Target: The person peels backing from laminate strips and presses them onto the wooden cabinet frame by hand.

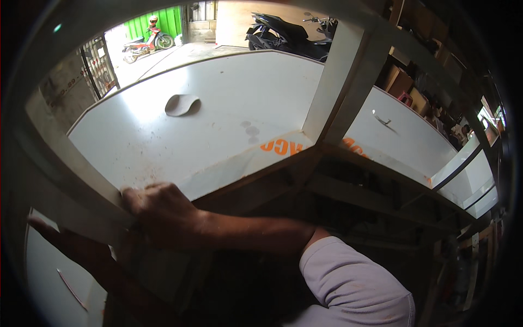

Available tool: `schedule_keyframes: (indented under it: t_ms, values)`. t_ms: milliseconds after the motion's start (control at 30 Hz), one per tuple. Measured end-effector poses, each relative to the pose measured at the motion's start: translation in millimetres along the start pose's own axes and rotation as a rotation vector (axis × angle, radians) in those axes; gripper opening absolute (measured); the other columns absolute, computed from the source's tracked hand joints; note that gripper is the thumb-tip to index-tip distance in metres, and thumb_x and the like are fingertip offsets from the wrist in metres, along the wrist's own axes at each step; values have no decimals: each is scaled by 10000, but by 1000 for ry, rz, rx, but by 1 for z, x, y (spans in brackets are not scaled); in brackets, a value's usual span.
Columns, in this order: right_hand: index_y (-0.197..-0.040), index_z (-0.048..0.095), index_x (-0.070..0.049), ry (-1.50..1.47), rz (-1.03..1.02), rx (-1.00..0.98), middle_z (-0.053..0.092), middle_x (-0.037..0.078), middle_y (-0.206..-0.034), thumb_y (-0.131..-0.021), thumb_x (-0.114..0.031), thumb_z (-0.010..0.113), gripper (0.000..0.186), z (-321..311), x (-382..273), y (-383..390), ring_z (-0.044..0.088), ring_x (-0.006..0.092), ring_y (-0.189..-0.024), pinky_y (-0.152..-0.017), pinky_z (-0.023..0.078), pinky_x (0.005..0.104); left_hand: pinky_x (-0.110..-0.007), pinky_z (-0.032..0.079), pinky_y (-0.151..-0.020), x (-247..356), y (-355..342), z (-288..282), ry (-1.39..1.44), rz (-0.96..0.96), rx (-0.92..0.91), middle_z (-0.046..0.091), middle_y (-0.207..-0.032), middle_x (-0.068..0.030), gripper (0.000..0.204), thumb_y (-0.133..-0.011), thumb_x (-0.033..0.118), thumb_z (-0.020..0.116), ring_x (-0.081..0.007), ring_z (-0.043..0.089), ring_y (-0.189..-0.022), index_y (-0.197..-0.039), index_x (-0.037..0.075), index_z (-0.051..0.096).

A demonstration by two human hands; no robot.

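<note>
My right hand [158,210] is closed at the lower end of a white upright post [73,150] on the left, knuckles up; what its fingers hold is hidden. My left hand [62,237] is in shadow below it, fingers stretched out along the left side of that frame. Just beyond my right hand is a white curved panel surface [218,98] with orange lettering, scattered dust and a loose curved pale piece [182,103].
Another white upright [335,65] rises at the centre right, beside a second white section [403,131]. A white panel [54,272] is low left. Dark framing [348,185] runs beneath. A black scooter [286,35] and a red motorbike [150,46] stand beyond.
</note>
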State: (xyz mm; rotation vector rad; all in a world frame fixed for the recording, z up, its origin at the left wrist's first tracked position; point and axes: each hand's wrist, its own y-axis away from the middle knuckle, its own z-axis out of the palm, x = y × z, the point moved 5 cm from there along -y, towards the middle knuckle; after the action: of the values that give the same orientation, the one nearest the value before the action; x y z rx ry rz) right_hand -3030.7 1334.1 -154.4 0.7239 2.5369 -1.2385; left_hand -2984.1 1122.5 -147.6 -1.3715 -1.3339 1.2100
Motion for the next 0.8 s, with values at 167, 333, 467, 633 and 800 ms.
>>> schedule_keyframes:
  t_ms: [167, 333, 467, 633, 800]
  values:
    - [-1134, 534, 100, -111, 50, -19, 673, 243, -847, -702, -106, 765, 531, 4, 2, -6, 710, 426, -864, -818, 573, 472, -485, 339, -1203, -8, 10, -14, -32, -562, -163, 380, -1548, -292, 842, -982, 531, 555, -408, 431, -1409, -1559, -24, 297]
    - [-1137, 571, 57, -93, 147, -102, 669, 253, -851, -692, -65, 721, 486, -8, -4, -18, 699, 443, -899, -809, 571, 488, -490, 352, -1183, 8, 6, -12, 154, -632, -350, 432, -1494, -269, 778, -1012, 526, 518, -395, 451, -1387, -1533, -20, 329]
    - [-1169, 602, -17, -81, 323, -346, 691, 251, -883, -702, -150, 734, 504, -17, -3, -36, 700, 448, -888, -835, 556, 512, -494, 361, -1167, 5, 7, -2, 424, -740, -582, 474, -1450, -251, 731, -1035, 521, 489, -384, 468, -1370, -1513, -16, 355]
    - [-1235, 634, -63, -213, 542, -647, 694, 262, -1140, -782, -422, 733, 587, -33, 9, -38, 649, 440, -1132, -1123, 376, 541, -488, 446, -1094, 8, -18, -19, 983, -1424, -250, 597, -1299, -215, 583, -1075, 458, 485, -361, 545, -1284, -1405, -22, 501]
    - [-1425, 562, -48, -90, 613, -342, 556, 260, -1443, -874, -692, 638, 851, -101, -52, -8, 433, 396, -1436, -1225, 254, 501, -442, 472, -923, 15, 57, -152, 672, -1608, -952, 643, -1022, -183, 777, -1073, 625, 314, -307, 614, -918, -1111, -80, 639]
